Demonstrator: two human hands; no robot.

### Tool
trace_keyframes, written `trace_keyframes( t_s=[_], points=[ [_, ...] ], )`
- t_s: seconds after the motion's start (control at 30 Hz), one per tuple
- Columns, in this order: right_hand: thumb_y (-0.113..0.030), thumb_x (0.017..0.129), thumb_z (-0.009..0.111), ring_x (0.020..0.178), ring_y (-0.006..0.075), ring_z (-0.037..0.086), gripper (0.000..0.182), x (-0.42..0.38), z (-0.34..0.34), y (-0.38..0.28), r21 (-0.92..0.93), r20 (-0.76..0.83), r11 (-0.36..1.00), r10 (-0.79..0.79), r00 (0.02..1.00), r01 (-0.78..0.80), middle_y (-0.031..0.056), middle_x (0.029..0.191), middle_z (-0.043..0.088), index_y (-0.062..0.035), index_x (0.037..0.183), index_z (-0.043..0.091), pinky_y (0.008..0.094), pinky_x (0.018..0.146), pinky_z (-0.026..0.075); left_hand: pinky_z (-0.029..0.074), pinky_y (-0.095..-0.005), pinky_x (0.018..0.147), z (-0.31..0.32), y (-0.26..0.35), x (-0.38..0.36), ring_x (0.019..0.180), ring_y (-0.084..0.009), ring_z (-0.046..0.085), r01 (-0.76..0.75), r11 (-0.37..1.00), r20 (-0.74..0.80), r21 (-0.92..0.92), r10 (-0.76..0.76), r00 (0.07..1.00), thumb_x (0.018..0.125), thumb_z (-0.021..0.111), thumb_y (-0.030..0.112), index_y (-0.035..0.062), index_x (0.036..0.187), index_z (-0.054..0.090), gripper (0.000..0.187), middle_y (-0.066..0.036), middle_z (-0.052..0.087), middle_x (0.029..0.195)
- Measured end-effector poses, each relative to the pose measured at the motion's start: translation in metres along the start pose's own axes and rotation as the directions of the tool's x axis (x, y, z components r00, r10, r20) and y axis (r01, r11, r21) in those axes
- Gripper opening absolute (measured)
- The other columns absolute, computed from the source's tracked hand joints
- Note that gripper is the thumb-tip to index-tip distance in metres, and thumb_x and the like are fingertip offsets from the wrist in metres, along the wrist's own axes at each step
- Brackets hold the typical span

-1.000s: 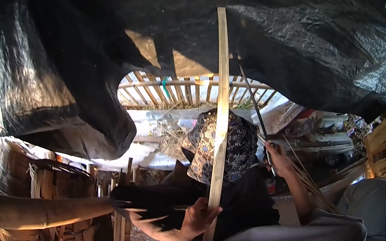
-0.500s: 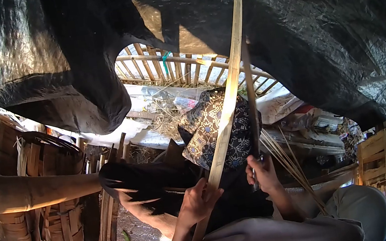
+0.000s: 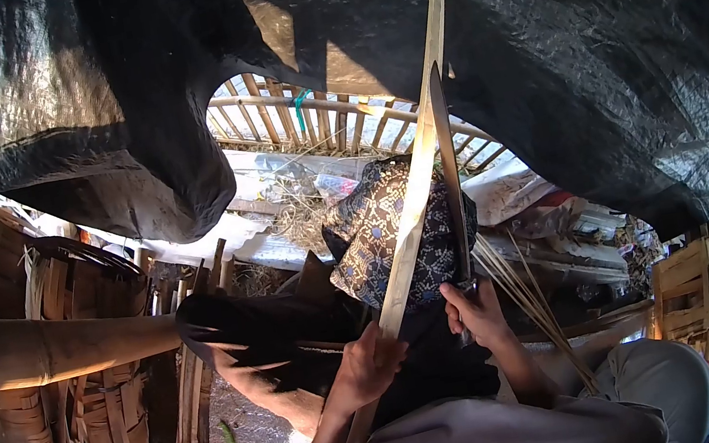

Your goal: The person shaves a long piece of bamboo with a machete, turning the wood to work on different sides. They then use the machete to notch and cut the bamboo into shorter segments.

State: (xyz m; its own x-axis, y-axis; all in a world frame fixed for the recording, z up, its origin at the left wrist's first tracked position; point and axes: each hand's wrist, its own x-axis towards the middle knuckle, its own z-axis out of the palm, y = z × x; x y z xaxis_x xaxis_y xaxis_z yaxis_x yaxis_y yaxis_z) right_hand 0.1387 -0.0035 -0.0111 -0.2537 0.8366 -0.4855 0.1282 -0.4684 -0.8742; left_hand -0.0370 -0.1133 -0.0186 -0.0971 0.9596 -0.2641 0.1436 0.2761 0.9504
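Since the earlier frame, the long dark metal blade [image 3: 452,179] has tilted inward, its tip overlapping the long pale wooden strip [image 3: 423,170], contact unclear. The left hand [image 3: 366,370] clamps the strip low, probably to steady it, the bottom end hidden by grey clothing [image 3: 488,440]; the right hand [image 3: 478,315] is closed round the blade's mostly covered handle. The strip slants up across dark patterned cloth [image 3: 376,241] towards black plastic sheeting [image 3: 573,88]
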Motion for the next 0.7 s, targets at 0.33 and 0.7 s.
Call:
trace_keyframes(
  t_s=[0.33, 0.7],
  points=[
    [-0.022, 0.086, 0.063, 0.038, 0.0081, 0.045, 0.029, 0.002, -0.002, 0.002, 0.017, 0.048, 1.0, -0.02, 0.999, 0.019, 0.0011, 0.051, 0.047, -0.0033, 0.069, 0.049, 0.023, 0.035, 0.038, 0.037, -0.0281, 0.04, -0.057, -0.028, -0.043, 0.043, -0.0095, 0.049, 0.027, 0.939, -0.351, 0.342, 0.101, 0.931, 0.076, 0.072, 0.009, 0.0001, 0.073, 0.05, 0.024, -0.011, 0.058, 0.056],
    [-0.022, 0.087, 0.062, 0.038, 0.0083, 0.046, 0.027, 0.002, -0.001, -0.006, -0.022, 0.042, 1.0, -0.021, 0.999, 0.022, 0.0012, 0.052, 0.047, -0.0034, 0.072, 0.049, 0.0232, 0.035, 0.037, 0.04, -0.0347, 0.041, -0.093, -0.057, -0.064, 0.045, -0.0292, 0.055, 0.072, 0.767, -0.349, 0.638, 0.205, 0.914, 0.082, 0.065, 0.019, 0.0032, 0.067, 0.049, 0.027, -0.012, 0.05, 0.052]
  ],
)
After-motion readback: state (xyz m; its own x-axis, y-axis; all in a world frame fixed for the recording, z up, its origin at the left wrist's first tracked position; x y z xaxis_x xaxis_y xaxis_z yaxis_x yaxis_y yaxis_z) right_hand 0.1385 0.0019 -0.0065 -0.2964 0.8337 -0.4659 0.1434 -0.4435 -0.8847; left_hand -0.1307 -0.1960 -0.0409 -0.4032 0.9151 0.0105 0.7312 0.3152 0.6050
